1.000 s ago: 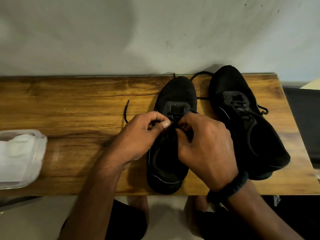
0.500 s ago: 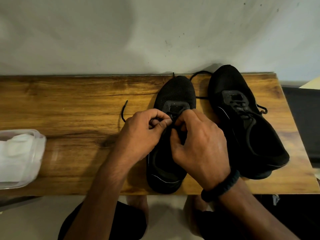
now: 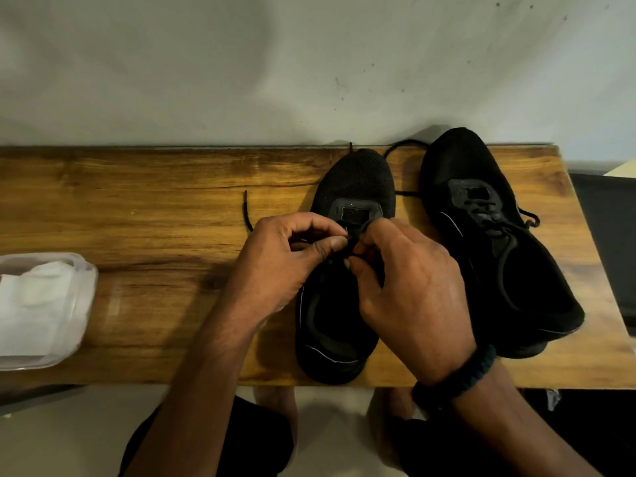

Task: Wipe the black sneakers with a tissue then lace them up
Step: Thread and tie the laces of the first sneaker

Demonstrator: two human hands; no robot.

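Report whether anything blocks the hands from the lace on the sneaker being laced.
Nothing visible does. The left hand and right hand pinch the lace over the sneaker; the second sneaker lies to its right, the tissue box far left.

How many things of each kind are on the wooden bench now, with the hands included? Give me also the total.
Black mesh sneakers: 2, left sneaker and right sneaker.
Clear plastic box of white tissues: 1.
Bare hands pinching the black lace: 2, left hand and right hand.
Total: 5.
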